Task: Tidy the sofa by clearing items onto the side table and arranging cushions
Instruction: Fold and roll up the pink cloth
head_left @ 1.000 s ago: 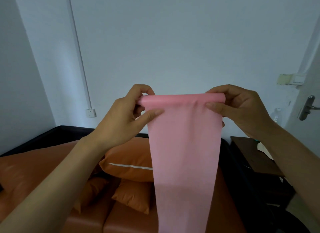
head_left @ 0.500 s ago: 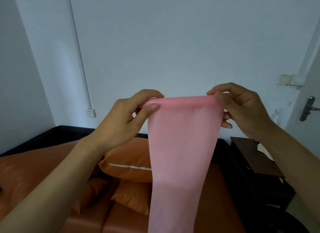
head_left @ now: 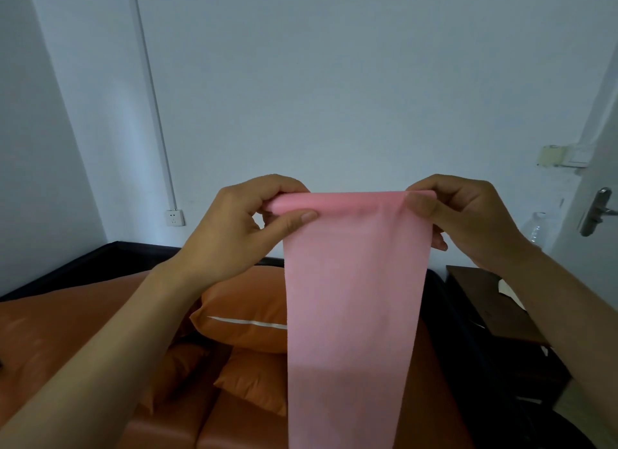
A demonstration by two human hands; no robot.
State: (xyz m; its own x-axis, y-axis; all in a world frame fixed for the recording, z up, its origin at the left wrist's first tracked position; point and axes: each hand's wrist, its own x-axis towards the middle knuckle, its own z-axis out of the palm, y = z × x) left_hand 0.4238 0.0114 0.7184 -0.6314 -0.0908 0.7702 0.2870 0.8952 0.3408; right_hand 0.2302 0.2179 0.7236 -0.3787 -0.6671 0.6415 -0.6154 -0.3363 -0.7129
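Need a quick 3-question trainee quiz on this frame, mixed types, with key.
1. True or false: only one hand grips the long pink cloth strip.
2. The white-striped orange cushion lies: A) on the dark wooden side table, B) on the orange leather sofa, C) on the floor.
3. Which part of the strip do the left hand and right hand pinch?

Key: 1 false; 2 B; 3 its top edge, one hand at each corner.

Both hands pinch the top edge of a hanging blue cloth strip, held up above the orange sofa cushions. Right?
Not quite: the head view shows a pink cloth strip, not blue. Left hand and right hand pinch its top edge above the orange sofa cushions.
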